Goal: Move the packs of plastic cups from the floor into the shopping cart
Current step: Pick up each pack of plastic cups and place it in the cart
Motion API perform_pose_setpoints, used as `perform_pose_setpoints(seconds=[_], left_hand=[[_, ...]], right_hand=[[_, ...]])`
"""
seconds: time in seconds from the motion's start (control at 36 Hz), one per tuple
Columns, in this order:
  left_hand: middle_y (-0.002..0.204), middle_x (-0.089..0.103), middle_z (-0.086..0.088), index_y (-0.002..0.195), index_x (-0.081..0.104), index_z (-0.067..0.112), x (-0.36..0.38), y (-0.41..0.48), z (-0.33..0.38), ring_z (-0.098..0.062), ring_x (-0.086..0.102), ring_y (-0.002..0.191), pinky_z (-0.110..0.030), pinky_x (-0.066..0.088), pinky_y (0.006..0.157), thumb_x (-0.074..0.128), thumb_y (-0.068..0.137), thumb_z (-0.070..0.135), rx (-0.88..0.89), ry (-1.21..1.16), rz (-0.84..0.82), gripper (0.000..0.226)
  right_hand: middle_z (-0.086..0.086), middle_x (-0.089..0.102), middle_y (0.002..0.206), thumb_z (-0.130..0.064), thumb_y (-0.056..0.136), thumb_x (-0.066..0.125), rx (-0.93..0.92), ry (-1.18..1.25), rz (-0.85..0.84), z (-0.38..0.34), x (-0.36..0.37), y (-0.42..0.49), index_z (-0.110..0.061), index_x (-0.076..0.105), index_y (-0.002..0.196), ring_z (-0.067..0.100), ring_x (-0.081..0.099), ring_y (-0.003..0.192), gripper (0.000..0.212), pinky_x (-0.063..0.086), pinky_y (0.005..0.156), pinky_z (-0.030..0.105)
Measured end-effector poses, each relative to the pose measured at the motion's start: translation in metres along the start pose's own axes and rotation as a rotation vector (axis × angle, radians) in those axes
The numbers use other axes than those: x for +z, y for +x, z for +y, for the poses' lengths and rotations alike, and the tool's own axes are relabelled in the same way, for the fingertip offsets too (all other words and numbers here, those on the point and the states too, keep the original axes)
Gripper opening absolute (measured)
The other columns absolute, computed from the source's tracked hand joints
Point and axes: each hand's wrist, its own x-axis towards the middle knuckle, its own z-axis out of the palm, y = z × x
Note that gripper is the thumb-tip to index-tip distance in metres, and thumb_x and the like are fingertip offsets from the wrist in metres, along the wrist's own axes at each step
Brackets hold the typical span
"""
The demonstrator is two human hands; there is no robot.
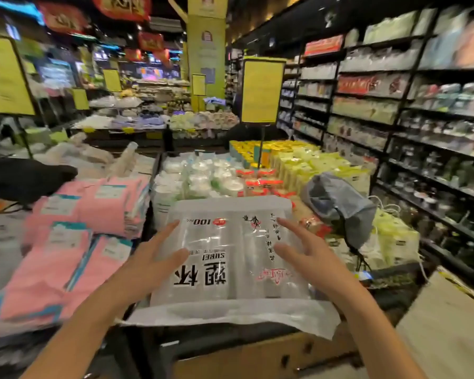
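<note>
The pack of plastic cups (230, 250) lies flat on top of a load of white cup and bowl packs (203, 176), which run on beyond its far edge. Its long axis points away from the person: the clear cup stacks inside lie side by side, running from near to far. The black print reads upside down from here. The white sealed flap is its near edge, and it overhangs a cardboard box (257, 356) below.

The left hand (153, 258) and right hand (309, 255) are apart, one over each half of the pack. The fingers are straight and spread, gripping nothing; whether they touch the film I cannot tell.

Left of the pack, across a narrow dark gap with a dark rail (157, 170), stacked pink packs (88, 214) stand higher. Just right of it sags a grey drawstring bag (340, 203), with yellow packs (312, 162) beyond. Directly above the pack the space is open.
</note>
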Motion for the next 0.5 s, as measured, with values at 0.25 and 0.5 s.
perform_pose_setpoints(seconds=[0.25, 0.5], left_hand=[[0.143, 0.039, 0.022, 0.135, 0.036, 0.058, -0.14, -0.078, -0.079, -0.003, 0.045, 0.118, -0.018, 0.041, 0.09, 0.065, 0.085, 0.048, -0.183, -0.058, 0.306, 0.059], [0.159, 0.021, 0.009, 0.134, 0.024, 0.071, -0.285, -0.18, -0.16, -0.017, 0.025, 0.144, -0.04, 0.029, 0.115, 0.058, 0.065, 0.081, -0.399, 0.037, 0.553, 0.077]], right_hand=[[-0.027, 0.039, 0.144, -0.052, 0.093, 0.064, -0.197, 0.055, -0.295, -0.105, 0.144, 0.048, -0.071, 0.042, 0.133, 0.014, 0.046, 0.141, 0.049, 0.039, 0.118, 0.052], [-0.025, 0.044, 0.135, -0.048, 0.096, 0.063, -0.376, 0.064, -0.535, -0.228, 0.321, 0.064, -0.062, 0.044, 0.137, 0.001, 0.042, 0.128, 0.047, 0.036, 0.109, 0.03]])
